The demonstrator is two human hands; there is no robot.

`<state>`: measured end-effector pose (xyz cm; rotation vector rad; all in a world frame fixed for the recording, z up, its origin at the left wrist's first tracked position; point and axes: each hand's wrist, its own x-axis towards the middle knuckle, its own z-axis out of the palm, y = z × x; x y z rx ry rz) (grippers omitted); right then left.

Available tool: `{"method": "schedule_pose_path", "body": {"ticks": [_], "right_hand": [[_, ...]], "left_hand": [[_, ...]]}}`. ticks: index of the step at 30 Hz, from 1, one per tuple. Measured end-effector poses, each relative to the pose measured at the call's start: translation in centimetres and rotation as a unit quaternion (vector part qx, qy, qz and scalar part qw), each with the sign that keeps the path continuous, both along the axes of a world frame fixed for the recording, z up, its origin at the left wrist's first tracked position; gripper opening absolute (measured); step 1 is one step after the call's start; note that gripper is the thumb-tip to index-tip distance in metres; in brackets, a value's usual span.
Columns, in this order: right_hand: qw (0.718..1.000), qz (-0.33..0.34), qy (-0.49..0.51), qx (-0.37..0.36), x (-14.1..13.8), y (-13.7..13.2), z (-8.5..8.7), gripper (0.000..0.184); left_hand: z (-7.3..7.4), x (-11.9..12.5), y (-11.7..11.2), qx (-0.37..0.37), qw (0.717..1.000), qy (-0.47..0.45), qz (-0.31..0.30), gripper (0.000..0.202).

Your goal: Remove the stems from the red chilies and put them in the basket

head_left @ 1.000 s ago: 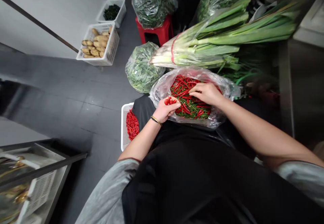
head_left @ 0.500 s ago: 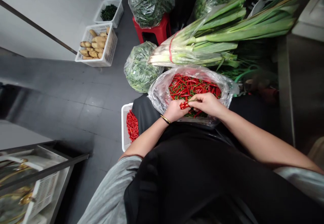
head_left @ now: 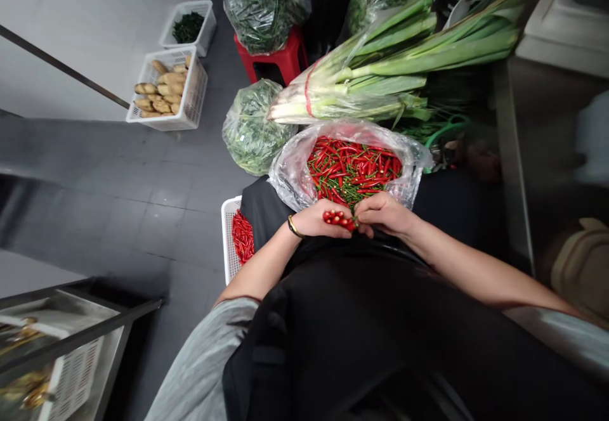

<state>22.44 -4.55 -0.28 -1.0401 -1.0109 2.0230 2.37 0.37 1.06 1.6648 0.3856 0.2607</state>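
Left grip point(head_left: 320, 219) drawn back — red chillies point(head_left: 337, 218) inside.

The single view looks out from the wearer's head, facing forward and steeply down over a black garment point(head_left: 380, 332), which sits nearest the lens and fills the bottom centre. The left hand point(head_left: 316, 219) and right hand point(head_left: 386, 213) lie farther off, just below the middle of the frame. Coverage is broad (a wall point(head_left: 118, 15) at upper left, a metal rack point(head_left: 95, 330) at lower left), reaching a red stool point(head_left: 295, 50) near the top.
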Motion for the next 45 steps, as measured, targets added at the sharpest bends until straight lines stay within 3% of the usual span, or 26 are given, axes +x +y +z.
{"method": "schedule_pose_path", "body": {"ticks": [4,7,9,12,16,18,20,23,24,26,29,32,34,37,39,41,43,45], "right_hand": [[0.998,-0.051,-0.017,-0.022,-1.3,0.0,0.7,0.033],[0.997,-0.044,-0.005,-0.058,-2.2,-1.2,0.9,0.037],[0.999,-0.031,-0.033,-0.028,-2.3,-1.7,1.1,0.035],[0.981,0.034,-0.165,0.095,-1.8,-1.6,1.5,0.029],[0.906,0.135,-0.291,0.276,-1.2,-1.4,1.4,0.028],[0.854,0.124,-0.357,0.359,-1.0,-1.3,1.3,0.032],[0.784,0.087,-0.458,0.411,-0.6,-0.8,1.2,0.036],[0.679,0.067,-0.609,0.404,0.2,1.3,0.9,0.032],[0.655,0.075,-0.641,0.393,0.2,2.3,0.7,0.029],[0.633,0.101,-0.668,0.377,-0.2,4.5,0.1,0.032],[0.654,0.165,-0.656,0.338,-1.9,7.7,-1.2,0.033],[0.704,0.212,-0.612,0.291,-2.9,9.9,-2.5,0.018],[0.760,0.188,-0.558,0.276,-2.3,10.5,-2.7,0.013],[0.875,0.115,-0.417,0.219,-0.6,9.8,-1.6,0.017],[0.912,0.069,-0.342,0.216,-0.2,8.6,-0.2,0.021],[0.885,0.016,-0.360,0.294,-0.6,7.3,1.0,0.023],[0.805,-0.028,-0.446,0.389,-1.3,6.3,1.6,0.023],[0.731,-0.033,-0.530,0.428,-1.9,5.9,1.1,0.024]], "left_hand": [[0.7,-0.8,0.7,0.079,0.996,0.031,0.006,0.018],[1.5,-1.7,0.5,0.056,0.997,0.020,-0.043,0.015],[1.8,-2.1,0.0,0.036,0.998,0.015,-0.042,0.014],[1.6,-1.9,-1.0,0.064,0.996,0.062,0.003,0.008],[0.6,-0.7,-2.1,0.054,0.992,0.109,0.019,0.013],[0.1,-0.1,-2.4,-0.011,0.991,0.119,0.055,0.015],[-0.1,0.1,-2.5,-0.120,0.977,0.131,0.115,0.022],[-0.1,-0.6,-2.3,-0.292,0.929,0.098,0.204,0.032],[0.0,-1.1,-2.1,-0.329,0.915,0.059,0.225,0.033],[0.0,-2.2,-1.4,-0.363,0.896,-0.043,0.250,0.034],[-0.1,-3.6,-0.2,-0.361,0.879,-0.143,0.276,0.032],[-0.5,-4.0,0.6,-0.363,0.876,-0.131,0.288,0.031],[-0.9,-3.4,0.9,-0.360,0.875,-0.105,0.308,0.033],[-1.6,-1.4,1.0,-0.322,0.874,-0.049,0.360,0.036],[-2.0,0.4,0.9,-0.299,0.880,-0.013,0.369,0.040],[-2.1,1.8,0.8,-0.316,0.878,-0.008,0.359,0.042],[-1.9,2.3,0.7,-0.369,0.865,-0.027,0.339,0.043],[-1.3,1.5,0.6,-0.414,0.848,-0.045,0.327,0.044]]}}
